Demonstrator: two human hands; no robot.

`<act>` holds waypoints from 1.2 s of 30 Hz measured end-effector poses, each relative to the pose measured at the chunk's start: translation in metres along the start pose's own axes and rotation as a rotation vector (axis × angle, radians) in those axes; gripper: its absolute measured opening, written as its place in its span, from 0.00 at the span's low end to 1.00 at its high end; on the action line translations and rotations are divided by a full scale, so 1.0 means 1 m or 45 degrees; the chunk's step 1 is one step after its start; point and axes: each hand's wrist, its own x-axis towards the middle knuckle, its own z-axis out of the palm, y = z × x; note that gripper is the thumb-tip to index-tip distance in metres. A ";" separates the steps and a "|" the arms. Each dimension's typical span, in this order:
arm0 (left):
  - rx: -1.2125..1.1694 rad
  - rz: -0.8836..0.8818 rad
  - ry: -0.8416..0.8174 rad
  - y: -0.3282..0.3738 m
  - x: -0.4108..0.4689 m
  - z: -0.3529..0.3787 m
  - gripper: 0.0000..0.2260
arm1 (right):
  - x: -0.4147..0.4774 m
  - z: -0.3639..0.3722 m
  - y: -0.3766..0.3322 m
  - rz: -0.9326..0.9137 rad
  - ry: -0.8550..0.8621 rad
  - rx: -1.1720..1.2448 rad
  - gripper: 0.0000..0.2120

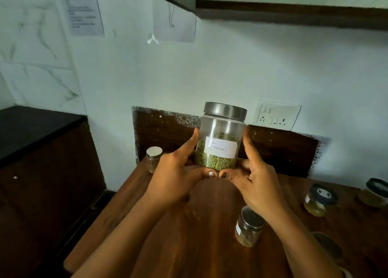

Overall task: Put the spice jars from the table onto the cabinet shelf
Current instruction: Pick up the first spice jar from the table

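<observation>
A clear fennel jar (220, 134) with a steel lid and a white label reading "Fennel" is held upright above the wooden table (201, 225). My left hand (178, 174) grips its left side and base, and my right hand (256, 183) grips its right side and base, thumbs meeting under the label. Green seeds fill its lower half. A dark wooden shelf (294, 12) runs along the wall high above. Other jars stand on the table: a small steel-lidded jar (154, 159) at the back left and a steel-lidded jar (248, 227) near my right wrist.
Two dark-lidded jars (320, 200) (375, 192) stand at the table's right edge, and another lid (327, 244) shows lower right. A dark counter over a brown cabinet (42, 151) stands to the left. A wall socket (277, 113) and taped papers (84, 8) are on the wall.
</observation>
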 end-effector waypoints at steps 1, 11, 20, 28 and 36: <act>-0.033 0.006 0.007 0.000 0.008 -0.003 0.41 | 0.007 0.001 -0.005 0.001 0.046 0.090 0.43; -0.235 0.128 0.095 0.025 0.122 -0.008 0.26 | 0.118 -0.037 -0.019 -0.194 0.291 0.024 0.31; -0.036 0.318 0.339 0.054 0.254 -0.039 0.20 | 0.248 -0.068 -0.055 -0.431 0.417 0.089 0.30; 0.025 0.373 0.440 0.053 0.364 -0.048 0.23 | 0.353 -0.081 -0.062 -0.499 0.595 0.067 0.29; -0.040 0.308 0.515 0.034 0.413 -0.036 0.19 | 0.402 -0.080 -0.055 -0.431 0.539 -0.170 0.29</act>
